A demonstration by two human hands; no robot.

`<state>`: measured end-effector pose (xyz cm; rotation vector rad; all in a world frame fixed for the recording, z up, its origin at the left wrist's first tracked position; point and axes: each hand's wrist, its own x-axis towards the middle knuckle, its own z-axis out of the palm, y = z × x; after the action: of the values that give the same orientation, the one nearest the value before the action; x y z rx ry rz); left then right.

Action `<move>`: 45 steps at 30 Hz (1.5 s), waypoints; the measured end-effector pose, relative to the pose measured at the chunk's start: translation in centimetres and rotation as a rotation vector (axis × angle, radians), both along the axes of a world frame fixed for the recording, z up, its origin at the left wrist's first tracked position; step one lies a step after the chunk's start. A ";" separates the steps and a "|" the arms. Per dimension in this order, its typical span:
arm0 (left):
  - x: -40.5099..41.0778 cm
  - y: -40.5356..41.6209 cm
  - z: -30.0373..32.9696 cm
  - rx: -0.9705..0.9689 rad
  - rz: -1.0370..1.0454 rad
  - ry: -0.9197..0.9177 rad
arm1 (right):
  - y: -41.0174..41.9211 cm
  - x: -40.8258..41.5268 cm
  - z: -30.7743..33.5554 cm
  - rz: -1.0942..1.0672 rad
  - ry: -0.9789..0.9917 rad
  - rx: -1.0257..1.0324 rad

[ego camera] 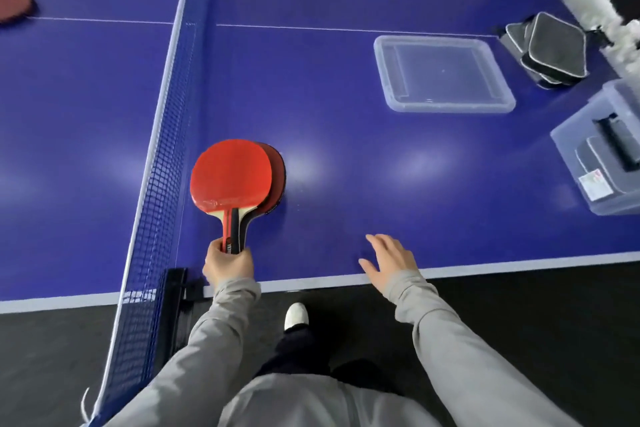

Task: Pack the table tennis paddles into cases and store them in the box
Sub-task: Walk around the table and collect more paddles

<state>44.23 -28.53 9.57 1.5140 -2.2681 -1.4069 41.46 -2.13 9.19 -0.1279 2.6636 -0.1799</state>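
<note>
My left hand [227, 263] grips the handles of two stacked red paddles [232, 177] just right of the net, near the table's front edge. The upper paddle covers most of the lower one, whose darker red edge [277, 177] shows at the right. My right hand [389, 260] hovers open over the blue table by its front edge and holds nothing. Another red paddle [14, 7] lies across the net at the far left. Several black zip cases [550, 48] are piled at the far right. A clear storage box [602, 156] stands at the right edge with dark cases inside.
A clear plastic lid [440, 74] lies flat on the table between the paddles and the cases. The blue net [162, 163] runs from front to back at my left, with its black clamp [180, 291] at the table edge. A dark floor lies below.
</note>
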 end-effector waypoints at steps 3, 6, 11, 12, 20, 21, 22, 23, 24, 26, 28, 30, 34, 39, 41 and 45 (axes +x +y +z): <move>-2.2 -1.6 -1.0 -0.021 0.039 -0.025 | -1.5 -2.1 -0.8 0.040 -0.018 0.002; -3.3 -2.9 -2.0 -0.039 0.053 -0.043 | -2.7 -3.4 -1.7 0.072 -0.019 0.019; -4.4 -4.5 -3.4 -0.051 0.011 -0.062 | -3.5 -5.6 -2.7 0.071 0.009 0.060; -4.4 -4.7 -3.7 -0.053 0.000 -0.063 | -3.6 -6.0 -2.9 0.062 0.011 0.062; -4.6 -4.4 -5.0 -0.160 -0.020 -0.022 | -3.9 -7.3 -3.7 0.049 -0.018 0.055; -4.6 -4.3 -5.0 -0.170 -0.015 -0.029 | -3.9 -7.3 -3.8 0.052 -0.023 0.056; -4.6 -4.2 -5.1 -0.174 -0.007 -0.041 | -3.9 -7.3 -3.9 0.056 -0.029 0.057; -4.7 -4.2 -5.2 -0.174 0.000 -0.050 | -4.0 -7.3 -4.0 0.060 -0.035 0.058; -4.6 -4.1 -5.3 -0.171 0.005 -0.054 | -4.0 -7.3 -4.1 0.062 -0.038 0.060; -4.6 -4.2 -5.6 -0.160 -0.002 -0.061 | -4.0 -7.2 -4.3 0.063 -0.038 0.062; -4.6 -4.2 -5.8 -0.155 -0.019 -0.068 | -4.0 -7.2 -4.4 0.066 -0.037 0.062; -4.5 -4.3 -5.9 -0.155 -0.050 -0.066 | -3.9 -7.0 -4.6 0.074 -0.030 0.069; -4.3 -4.9 -5.8 -0.157 -0.158 -0.059 | -3.9 -6.8 -4.8 0.080 -0.018 0.086; -4.0 -5.2 -5.4 -0.169 -0.283 -0.080 | -3.9 -6.6 -4.9 0.074 -0.019 0.091; -3.7 -5.2 -5.2 -0.176 -0.313 -0.092 | -3.9 -6.6 -4.9 0.070 -0.019 0.088; -3.5 -5.4 -4.6 -0.182 -0.354 -0.117 | -4.0 -6.6 -4.8 0.060 -0.025 0.082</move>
<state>40.72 -33.96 5.01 1.2149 -2.7561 -1.1613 34.83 -6.16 4.39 -0.1772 2.6339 -0.0528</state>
